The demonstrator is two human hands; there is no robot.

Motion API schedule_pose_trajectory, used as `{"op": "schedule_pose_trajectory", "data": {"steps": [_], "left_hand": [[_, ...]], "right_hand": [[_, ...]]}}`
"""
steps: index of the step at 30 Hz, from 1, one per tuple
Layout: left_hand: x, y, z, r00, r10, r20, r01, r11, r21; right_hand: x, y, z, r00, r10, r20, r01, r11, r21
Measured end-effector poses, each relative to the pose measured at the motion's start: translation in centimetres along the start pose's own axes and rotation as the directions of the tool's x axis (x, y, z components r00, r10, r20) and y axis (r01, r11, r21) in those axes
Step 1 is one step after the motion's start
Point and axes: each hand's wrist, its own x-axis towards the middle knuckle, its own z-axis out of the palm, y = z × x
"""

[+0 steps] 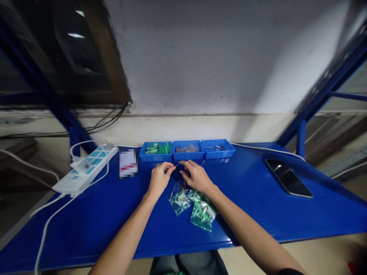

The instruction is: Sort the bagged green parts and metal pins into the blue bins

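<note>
My left hand [160, 176] is closed in a pinch on a thin metal pin [177, 165]. The pin points right, towards my right hand [196, 175]. That hand's fingers are bent, with a gap between thumb and forefinger, and its fingertips are close to the pin's far end; contact is too small to make out. Below my hands lie clear plastic bags of small green and metal parts, one bag [181, 200] on the left and another [203, 215] nearer me. A loose metal pin [172, 191] lies beside the left bag.
Three blue bins stand along the wall: a left bin [156, 157] with green bags, a middle bin [188, 155] with brownish contents, a right bin [219, 154] with metal pins. A power strip [86, 170], a blurred card [128, 163] and a phone [288, 177] lie on the blue table [252, 217].
</note>
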Motion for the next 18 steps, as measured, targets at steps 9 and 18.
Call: {"op": "schedule_pose_trajectory", "data": {"steps": [9,18], "left_hand": [[-0.4,1.2,0.0,0.990,0.096,0.107,-0.090,0.994,-0.056],[-0.3,1.5,-0.5,0.985,0.024,0.169,-0.018,0.999,-0.038]], "right_hand": [[-0.1,0.3,-0.9,0.995,-0.075,-0.070,0.073,0.997,-0.029],[-0.1,0.2,-1.1,0.994,-0.090,-0.061,0.092,0.995,0.028]]}}
